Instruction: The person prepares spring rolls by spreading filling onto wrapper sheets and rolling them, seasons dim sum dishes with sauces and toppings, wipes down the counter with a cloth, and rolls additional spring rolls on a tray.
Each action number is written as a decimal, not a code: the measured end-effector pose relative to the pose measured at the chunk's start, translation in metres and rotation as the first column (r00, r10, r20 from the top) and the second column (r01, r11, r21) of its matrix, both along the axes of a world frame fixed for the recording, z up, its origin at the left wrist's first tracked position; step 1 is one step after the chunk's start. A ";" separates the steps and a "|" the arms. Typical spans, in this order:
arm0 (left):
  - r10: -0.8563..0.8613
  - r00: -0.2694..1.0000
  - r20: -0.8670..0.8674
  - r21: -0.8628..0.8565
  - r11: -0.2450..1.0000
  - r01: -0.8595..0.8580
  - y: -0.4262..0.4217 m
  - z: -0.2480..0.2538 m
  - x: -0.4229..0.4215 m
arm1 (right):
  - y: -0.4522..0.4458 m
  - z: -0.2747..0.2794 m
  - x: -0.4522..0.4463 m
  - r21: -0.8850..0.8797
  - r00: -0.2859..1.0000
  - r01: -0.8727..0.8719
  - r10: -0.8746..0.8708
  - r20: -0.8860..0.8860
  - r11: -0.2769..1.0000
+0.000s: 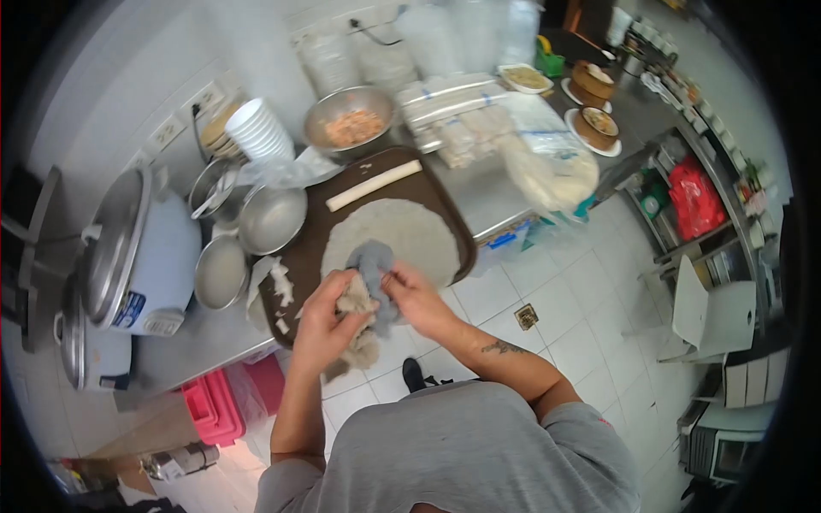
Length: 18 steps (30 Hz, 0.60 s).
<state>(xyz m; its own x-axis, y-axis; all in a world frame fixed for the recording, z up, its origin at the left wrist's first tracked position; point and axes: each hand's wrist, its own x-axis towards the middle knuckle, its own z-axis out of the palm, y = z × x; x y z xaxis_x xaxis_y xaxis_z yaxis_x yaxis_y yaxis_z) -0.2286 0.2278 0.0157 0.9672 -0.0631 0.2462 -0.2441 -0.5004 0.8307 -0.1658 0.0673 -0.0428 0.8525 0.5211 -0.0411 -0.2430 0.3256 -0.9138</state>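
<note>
My left hand (pixel 327 318) is closed round a crumpled beige cloth (pixel 357 299), part of which hangs down below the fingers. Beside it, my right hand (pixel 416 297) pinches a blue-grey cloth (pixel 374 261); the two cloths touch. Both hands are over the front edge of a brown tray (pixel 455 209). On that tray lies a flat, pale grey round sheet (pixel 389 224), its near part hidden by the cloths and hands. A pale rolling pin or stick (pixel 374 185) lies behind the sheet. White scraps (pixel 280 280) sit at the tray's left side.
Metal bowls (pixel 272 220) and a large rice cooker (pixel 141 248) stand left. A bowl of orange-and-white filling (pixel 351 124) is behind the tray. Plastic bags (pixel 547 154) overhang the counter on the right. A pink bin (pixel 214 409) and a white chair (pixel 705 312) stand lower down.
</note>
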 end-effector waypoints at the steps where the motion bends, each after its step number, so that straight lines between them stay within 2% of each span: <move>1: -0.012 0.999 -0.039 -0.060 0.998 0.009 -0.021 -0.002 0.009 | -0.031 0.010 0.012 -0.159 0.993 0.076 -0.061 0.099 0.984; 3: -0.040 0.992 -0.117 -0.186 0.982 0.017 -0.064 -0.014 0.026 | -0.087 -0.018 0.039 -0.108 0.925 0.375 -0.366 0.098 0.921; 5: -0.072 0.978 -0.194 -0.287 0.958 0.013 -0.110 -0.025 0.040 | -0.159 -0.001 0.065 -0.182 0.865 0.497 -0.467 0.184 0.849; 7: -0.096 0.968 -0.231 -0.348 0.937 0.010 -0.158 -0.033 0.051 | -0.202 0.023 0.101 -0.046 0.737 0.607 -0.540 0.406 0.793; 9: -0.115 0.968 -0.224 -0.367 0.930 0.025 -0.210 -0.033 0.067 | -0.240 0.035 0.161 -0.040 0.715 0.594 -0.504 0.484 0.804; 11: -0.086 0.985 -0.151 -0.421 0.907 0.015 -0.254 -0.031 0.087 | -0.272 0.042 0.219 -0.235 0.683 0.604 -0.342 0.645 0.761; 12: -0.065 0.991 -0.118 -0.451 0.892 0.005 -0.273 -0.027 0.096 | -0.286 0.039 0.219 -0.310 0.556 0.733 -0.271 0.786 0.605; 13: -0.007 0.995 0.096 -0.290 0.956 0.035 -0.288 -0.014 0.105 | -0.299 0.037 0.219 -0.327 0.423 0.845 -0.156 0.892 0.422; 14: 0.041 0.985 0.170 -0.293 0.956 0.011 -0.301 -0.006 0.116 | -0.312 0.034 0.219 -0.288 0.297 0.931 -0.007 0.955 0.225; 15: 0.089 0.966 0.242 -0.302 0.953 -0.012 -0.315 0.000 0.127 | -0.334 0.035 0.205 -0.488 0.548 0.771 -0.035 0.836 0.410; 16: 0.138 0.940 0.312 -0.315 0.948 -0.034 -0.328 0.005 0.138 | -0.354 0.046 0.183 -0.703 0.798 0.537 -0.009 0.603 0.467; 17: 0.168 0.949 0.265 -0.361 0.930 -0.064 -0.337 0.008 0.151 | -0.372 0.051 0.162 -0.824 0.953 0.241 0.036 0.302 0.512; 18: 0.071 0.982 0.173 -0.634 0.771 0.057 -0.356 0.009 0.163 | -0.388 0.031 0.147 -0.644 0.997 0.053 -0.077 -0.009 0.763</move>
<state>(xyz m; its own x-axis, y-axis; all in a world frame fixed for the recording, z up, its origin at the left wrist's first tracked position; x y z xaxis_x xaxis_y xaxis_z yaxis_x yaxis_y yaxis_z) -0.0654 -0.1280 0.0249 0.9026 0.1752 0.3933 -0.4163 0.1222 0.9010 -0.0191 -0.3211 -0.0116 0.8754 0.3055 -0.3747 -0.2765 -0.3195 -0.9064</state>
